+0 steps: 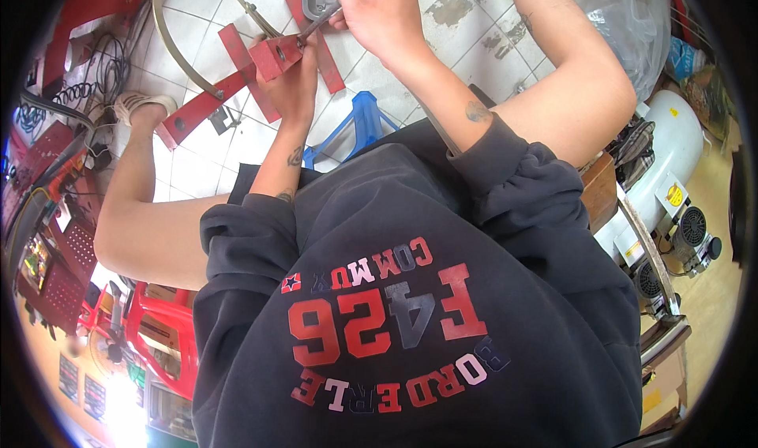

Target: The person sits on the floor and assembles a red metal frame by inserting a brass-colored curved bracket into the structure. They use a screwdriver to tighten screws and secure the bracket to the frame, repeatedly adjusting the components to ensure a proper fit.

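Left hand (290, 86) — fingers, partly hidden, gripping the block end of the red metal frame (270, 59) above the tiled floor (197, 37). Right hand (385, 15) — fingers pinching a thin metal rod (319, 23), tip at that block. Blue stand (365, 123) near; white tank (677, 136) well apart.

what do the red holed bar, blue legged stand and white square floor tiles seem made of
Red holed bar: likely painted metal; even coat, slight sheen.
Blue legged stand: perhaps moulded plastic; smooth, uniform colour.
White square floor tiles: probably glazed ceramic; glossy, joint lines.
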Tool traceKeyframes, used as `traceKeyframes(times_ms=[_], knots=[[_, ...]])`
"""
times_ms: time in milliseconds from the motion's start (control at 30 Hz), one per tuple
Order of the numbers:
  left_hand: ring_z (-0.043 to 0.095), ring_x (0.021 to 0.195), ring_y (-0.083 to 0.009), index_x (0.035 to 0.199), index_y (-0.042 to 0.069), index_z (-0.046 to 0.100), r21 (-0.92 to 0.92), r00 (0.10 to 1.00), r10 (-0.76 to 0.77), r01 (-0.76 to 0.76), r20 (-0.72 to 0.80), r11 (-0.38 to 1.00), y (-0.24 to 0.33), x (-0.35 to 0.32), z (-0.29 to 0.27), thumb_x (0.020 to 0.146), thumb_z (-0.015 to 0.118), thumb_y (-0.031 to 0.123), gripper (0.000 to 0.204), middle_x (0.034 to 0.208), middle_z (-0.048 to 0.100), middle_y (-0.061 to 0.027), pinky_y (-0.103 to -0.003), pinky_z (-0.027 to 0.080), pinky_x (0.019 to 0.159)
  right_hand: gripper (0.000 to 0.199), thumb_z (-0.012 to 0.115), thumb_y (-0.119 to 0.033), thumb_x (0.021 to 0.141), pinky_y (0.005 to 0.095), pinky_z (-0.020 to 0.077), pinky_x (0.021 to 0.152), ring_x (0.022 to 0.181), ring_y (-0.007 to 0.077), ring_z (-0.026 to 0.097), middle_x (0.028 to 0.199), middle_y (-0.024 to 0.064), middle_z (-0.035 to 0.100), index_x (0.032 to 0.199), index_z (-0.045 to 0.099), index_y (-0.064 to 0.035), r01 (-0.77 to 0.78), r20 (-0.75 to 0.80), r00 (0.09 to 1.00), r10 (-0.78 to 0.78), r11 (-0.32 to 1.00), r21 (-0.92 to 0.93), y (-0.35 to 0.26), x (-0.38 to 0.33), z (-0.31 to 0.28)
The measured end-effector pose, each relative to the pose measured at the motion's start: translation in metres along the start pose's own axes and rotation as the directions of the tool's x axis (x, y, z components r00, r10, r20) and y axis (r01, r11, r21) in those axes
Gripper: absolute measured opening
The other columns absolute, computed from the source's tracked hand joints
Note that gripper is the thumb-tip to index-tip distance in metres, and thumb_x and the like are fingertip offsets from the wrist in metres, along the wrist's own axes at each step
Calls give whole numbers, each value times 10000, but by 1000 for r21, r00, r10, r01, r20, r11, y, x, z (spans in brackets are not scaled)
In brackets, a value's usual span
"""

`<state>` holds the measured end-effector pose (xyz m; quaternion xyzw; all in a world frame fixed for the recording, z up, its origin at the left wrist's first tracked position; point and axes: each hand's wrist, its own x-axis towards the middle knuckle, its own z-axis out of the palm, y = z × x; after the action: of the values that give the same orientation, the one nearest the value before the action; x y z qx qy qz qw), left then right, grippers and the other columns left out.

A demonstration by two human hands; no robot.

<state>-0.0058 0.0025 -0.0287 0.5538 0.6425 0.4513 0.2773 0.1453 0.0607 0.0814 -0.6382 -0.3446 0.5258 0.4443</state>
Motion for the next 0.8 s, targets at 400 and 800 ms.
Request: traceKeyframes(times_ms=[400, 800], knots=[[620, 727, -133, 1053, -29, 555, 14, 987, -160, 160, 20, 987, 16, 4, 1, 761, 820, 263, 491, 799, 636, -53, -267, 502, 711, 232, 535, -123, 814, 377, 533, 594, 625, 276, 687, 673, 211, 667, 808, 678, 60, 122, -78, 987, -141, 970, -208, -5, 0, 6], [604, 705, -187, 876, 26, 599, -41, 997, -82, 82, 7, 996, 0, 2, 3, 745, 757, 136, 232, 782, 632, -62, -310, 481, 697, 248, 551, -154, 797, 411, 528, 632, 659, 325, 686, 687, 234, 665, 769, 674, 59, 142, -37, 987, -154, 964, -224, 7, 4, 18]])
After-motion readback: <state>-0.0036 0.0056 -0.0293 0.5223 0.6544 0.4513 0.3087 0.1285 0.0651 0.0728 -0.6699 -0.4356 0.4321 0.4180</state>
